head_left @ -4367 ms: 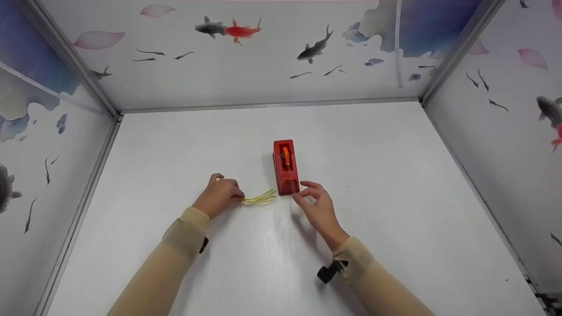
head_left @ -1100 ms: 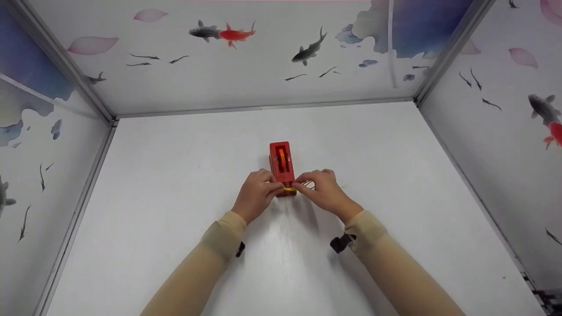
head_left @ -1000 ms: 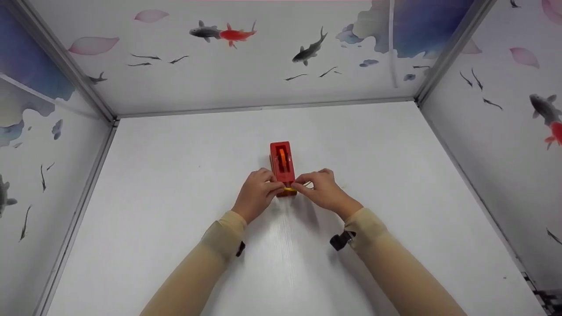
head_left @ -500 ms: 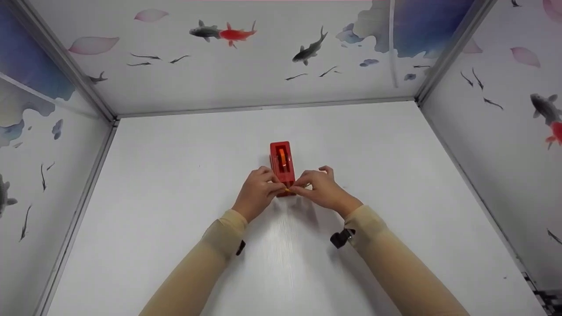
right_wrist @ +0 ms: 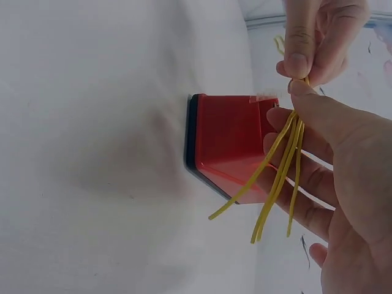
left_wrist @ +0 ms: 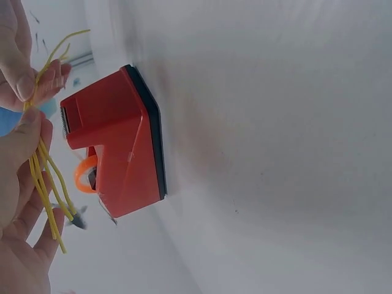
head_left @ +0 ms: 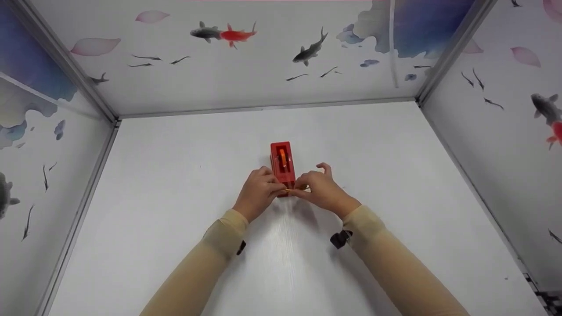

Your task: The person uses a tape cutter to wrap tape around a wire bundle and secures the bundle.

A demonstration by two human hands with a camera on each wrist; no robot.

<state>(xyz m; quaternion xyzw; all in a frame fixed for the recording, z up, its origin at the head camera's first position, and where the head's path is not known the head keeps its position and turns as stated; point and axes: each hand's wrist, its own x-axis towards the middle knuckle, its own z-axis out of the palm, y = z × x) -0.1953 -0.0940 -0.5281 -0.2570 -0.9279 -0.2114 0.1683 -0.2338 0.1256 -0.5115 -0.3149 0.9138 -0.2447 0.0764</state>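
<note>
A bundle of thin yellow wires [right_wrist: 285,165] stretches between both hands, close over the front end of a red tape dispenser [head_left: 281,173]. My left hand [head_left: 259,193] pinches the bundle between thumb and fingers. Right beside that grip, my right hand [head_left: 325,191] pinches it too, with one finger raised. Loose wire ends fan out past each hand in the wrist views. An orange tape roll core [left_wrist: 86,174] sits inside the dispenser, which has a dark base. In the left wrist view, a clear strip of tape [left_wrist: 56,81] shows at the right hand's fingers.
The white tabletop [head_left: 184,145] is enclosed by a back wall [head_left: 263,83] and side walls printed with fish and petals. Grey metal strips [head_left: 263,108] run along the table's edges. Black wrist cameras [head_left: 340,239] sit under the sleeves.
My left hand has carried the wires from left of the dispenser to its front end. There the right hand has joined the grip; lately its fingertips shifted slightly and one finger rose.
</note>
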